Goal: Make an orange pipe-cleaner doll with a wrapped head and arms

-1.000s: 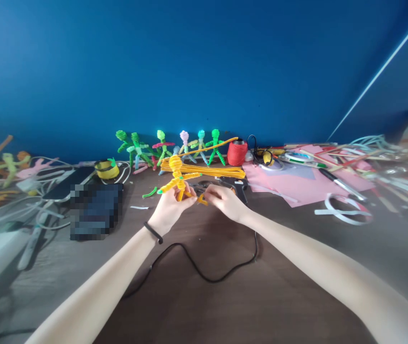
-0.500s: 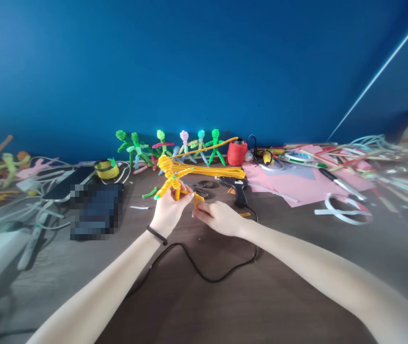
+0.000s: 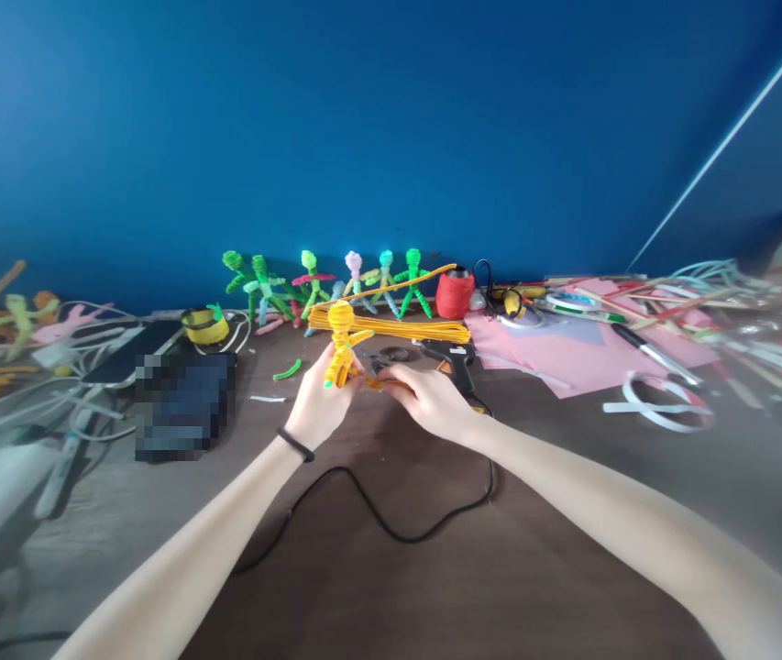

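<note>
A yellow pipe-cleaner figure (image 3: 341, 341) with a coiled round head stands upright in my left hand (image 3: 320, 394). My left fingers are closed around its lower part, and a green tip shows near its base. My right hand (image 3: 437, 401) is closed just to the right, pinching a yellow pipe-cleaner end (image 3: 375, 384) that extends from the figure's underside. The fingertips of both hands are close together and partly hide that end. Behind them lie a bundle of yellow pipe cleaners (image 3: 404, 328) and black-handled scissors (image 3: 391, 356), partly covered by my right hand.
Several pipe-cleaner figures (image 3: 413, 282) lean along the blue wall. A black glue gun (image 3: 457, 365) and red spool (image 3: 455, 295) sit right of the bundle. Its black cord (image 3: 391, 537) loops nearer me. Pink paper (image 3: 562, 362) lies right; a phone (image 3: 188, 408) lies left.
The yellow figure has turned and become more upright, shifting slightly right. My right hand has moved up and its fingers have tilted inward, bringing the pinched end closer to the figure.
</note>
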Motion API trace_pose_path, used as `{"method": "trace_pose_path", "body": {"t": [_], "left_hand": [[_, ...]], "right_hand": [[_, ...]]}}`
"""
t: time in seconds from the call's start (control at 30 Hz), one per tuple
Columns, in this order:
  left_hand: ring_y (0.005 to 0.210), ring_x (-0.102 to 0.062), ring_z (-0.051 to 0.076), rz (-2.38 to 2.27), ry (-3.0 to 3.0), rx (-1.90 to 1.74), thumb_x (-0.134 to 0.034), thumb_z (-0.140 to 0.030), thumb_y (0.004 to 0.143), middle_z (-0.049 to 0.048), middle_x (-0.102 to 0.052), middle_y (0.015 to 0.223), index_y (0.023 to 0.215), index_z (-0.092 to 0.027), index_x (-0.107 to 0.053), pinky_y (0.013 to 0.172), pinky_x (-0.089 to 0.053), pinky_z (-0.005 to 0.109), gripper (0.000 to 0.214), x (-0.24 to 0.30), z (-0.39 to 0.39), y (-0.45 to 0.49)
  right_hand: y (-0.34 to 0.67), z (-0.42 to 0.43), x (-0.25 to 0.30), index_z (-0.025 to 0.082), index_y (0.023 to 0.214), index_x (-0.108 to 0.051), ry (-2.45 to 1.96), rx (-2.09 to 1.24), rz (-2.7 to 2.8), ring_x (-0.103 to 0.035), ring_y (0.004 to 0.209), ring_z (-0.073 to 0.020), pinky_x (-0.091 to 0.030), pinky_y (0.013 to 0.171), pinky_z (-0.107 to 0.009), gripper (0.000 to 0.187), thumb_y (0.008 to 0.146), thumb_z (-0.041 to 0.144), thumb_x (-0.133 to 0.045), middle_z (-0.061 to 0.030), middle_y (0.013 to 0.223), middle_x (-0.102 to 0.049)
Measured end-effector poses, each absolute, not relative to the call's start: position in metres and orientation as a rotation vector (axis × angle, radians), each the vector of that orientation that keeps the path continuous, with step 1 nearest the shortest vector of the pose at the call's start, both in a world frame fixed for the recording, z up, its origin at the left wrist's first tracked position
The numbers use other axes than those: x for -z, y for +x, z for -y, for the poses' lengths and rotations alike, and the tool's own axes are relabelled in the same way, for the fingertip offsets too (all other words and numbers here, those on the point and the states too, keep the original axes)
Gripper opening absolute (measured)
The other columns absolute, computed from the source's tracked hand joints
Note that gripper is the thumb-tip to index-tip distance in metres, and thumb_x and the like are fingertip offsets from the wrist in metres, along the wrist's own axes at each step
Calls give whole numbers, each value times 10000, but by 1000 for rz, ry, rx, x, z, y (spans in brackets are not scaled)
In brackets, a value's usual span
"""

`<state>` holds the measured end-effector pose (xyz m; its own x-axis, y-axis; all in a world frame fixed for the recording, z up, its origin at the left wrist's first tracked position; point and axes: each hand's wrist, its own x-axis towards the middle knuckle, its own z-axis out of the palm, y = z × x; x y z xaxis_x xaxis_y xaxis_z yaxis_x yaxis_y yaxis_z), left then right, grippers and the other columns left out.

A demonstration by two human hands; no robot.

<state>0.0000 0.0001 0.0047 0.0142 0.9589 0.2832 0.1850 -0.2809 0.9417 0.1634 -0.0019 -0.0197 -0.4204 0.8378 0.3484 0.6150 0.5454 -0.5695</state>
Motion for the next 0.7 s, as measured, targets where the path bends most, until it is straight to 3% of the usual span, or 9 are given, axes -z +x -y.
{"method": "trace_pose_path", "body": {"t": [0.5,0.7], "left_hand": [[683,-581,153,-1106,1524,-1072,-669,-129,543,-20,-596,661,671,-201,-438,694,-438,278,274,-2,-5,-4],[689,-576,145,-1040,1563,-1013,-657,-153,595,-3,-606,694,670,-199,-426,686,-441,275,247,-4,-2,-4]], "right_hand": [[165,-4,18,166,793,-590,-1034,-684,2034,-534,664,-116,-357,623,-207,197,840,253,-419,0,703,-590],[165,-7,18,156,735,-579,-1026,-733,2033,-526,676,-116,-353,632,-209,215,842,250,-418,-3,704,-589]]}}
